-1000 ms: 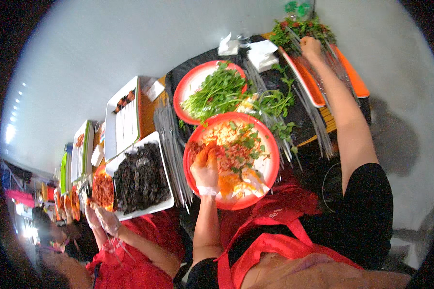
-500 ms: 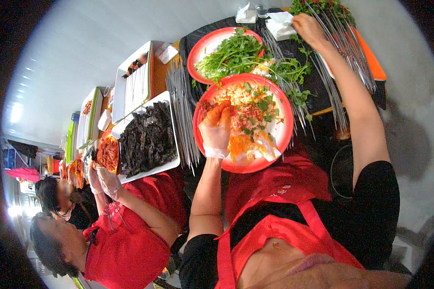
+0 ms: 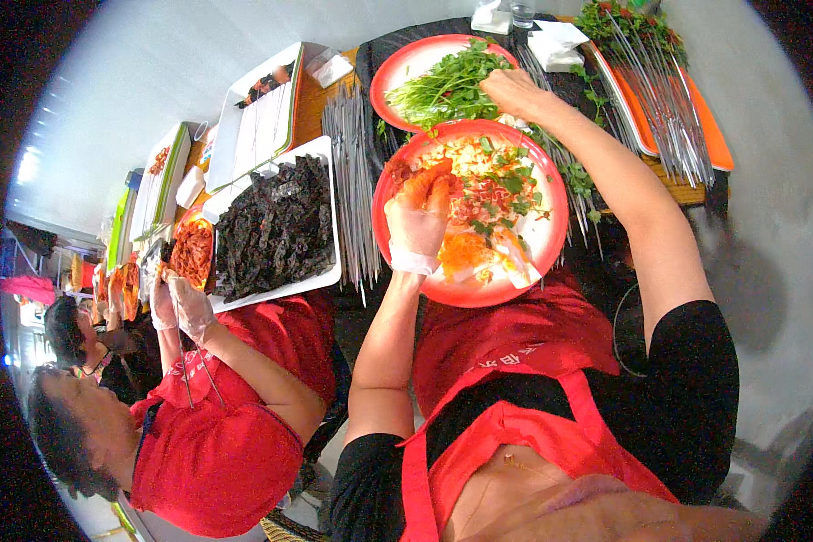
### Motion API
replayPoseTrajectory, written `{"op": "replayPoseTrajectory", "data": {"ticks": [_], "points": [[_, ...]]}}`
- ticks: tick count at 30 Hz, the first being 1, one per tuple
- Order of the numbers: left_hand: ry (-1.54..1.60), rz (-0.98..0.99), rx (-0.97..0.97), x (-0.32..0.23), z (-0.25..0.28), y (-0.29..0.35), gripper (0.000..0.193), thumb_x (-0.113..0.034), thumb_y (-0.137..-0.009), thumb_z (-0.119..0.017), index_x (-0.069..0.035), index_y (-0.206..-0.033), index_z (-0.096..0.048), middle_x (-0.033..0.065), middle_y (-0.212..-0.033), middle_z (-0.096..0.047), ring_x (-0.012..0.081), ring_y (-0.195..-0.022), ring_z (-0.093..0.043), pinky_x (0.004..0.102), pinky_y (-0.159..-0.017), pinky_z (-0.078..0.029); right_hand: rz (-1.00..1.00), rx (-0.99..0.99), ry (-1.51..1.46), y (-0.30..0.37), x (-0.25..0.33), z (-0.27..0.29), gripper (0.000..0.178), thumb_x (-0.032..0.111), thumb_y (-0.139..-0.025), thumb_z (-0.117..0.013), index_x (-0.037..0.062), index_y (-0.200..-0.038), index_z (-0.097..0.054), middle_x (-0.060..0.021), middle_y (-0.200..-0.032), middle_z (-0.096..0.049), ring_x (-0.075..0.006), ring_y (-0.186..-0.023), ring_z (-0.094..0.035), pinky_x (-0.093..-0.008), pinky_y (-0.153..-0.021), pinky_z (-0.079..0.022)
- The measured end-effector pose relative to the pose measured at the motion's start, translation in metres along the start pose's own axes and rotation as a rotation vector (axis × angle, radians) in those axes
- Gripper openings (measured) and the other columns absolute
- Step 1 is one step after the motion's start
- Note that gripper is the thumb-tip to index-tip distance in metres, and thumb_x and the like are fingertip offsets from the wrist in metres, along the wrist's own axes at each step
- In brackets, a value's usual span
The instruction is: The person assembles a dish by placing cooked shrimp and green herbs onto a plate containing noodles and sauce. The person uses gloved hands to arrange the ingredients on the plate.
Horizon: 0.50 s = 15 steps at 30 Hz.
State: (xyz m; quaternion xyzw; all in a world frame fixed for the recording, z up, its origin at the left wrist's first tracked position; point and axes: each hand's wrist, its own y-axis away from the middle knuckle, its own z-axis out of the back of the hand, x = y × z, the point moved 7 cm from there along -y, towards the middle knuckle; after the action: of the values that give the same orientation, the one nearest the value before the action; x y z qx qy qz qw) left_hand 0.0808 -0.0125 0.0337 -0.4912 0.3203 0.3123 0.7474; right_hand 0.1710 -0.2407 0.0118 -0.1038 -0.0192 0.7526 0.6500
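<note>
Mid-frame, the gloved left hand (image 3: 415, 221) hangs over the red-rimmed plate (image 3: 558, 217) of mixed food (image 3: 492, 206); upper centre, the right hand (image 3: 509, 91) meets green herbs (image 3: 450, 88). I cannot tell either grip's state.

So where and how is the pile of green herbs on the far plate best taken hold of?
Likely at the leafy end of the herbs, from the right: leaves bunch on that side, near the right grip, while pale stems fan left.
</note>
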Motion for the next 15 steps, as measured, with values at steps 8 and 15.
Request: {"op": "replayPoseTrajectory", "data": {"ticks": [8,15], "points": [[0.124,0.085,-0.001,0.019,-0.008,0.004,0.014,-0.004,-0.077,-0.056,0.000,-0.088,-0.064,0.0120,-0.077,-0.065,0.0177,-0.067,-0.063,0.0283,-0.059,-0.048,-0.028,0.042,-0.039,-0.002,-0.012,-0.020,0.012,0.002,-0.067,-0.054,-0.0016,-0.075,-0.061,-0.0221,-0.080,-0.061,-0.0355,-0.077,-0.061,-0.0432,-0.063,-0.050],[-0.028,0.027,-0.021,0.017,0.007,0.003,0.012,-0.005,-0.076,-0.058,-0.001,-0.086,-0.064,0.0131,-0.076,-0.064,0.0194,-0.064,-0.063,0.0293,-0.058,-0.048,-0.146,-0.104,0.238,-0.009,-0.025,0.045,0.013,0.006,-0.070,-0.053,0.0002,-0.076,-0.063,-0.0197,-0.076,-0.062,-0.0308,-0.074,-0.063,-0.0416,-0.058,-0.051]]}}
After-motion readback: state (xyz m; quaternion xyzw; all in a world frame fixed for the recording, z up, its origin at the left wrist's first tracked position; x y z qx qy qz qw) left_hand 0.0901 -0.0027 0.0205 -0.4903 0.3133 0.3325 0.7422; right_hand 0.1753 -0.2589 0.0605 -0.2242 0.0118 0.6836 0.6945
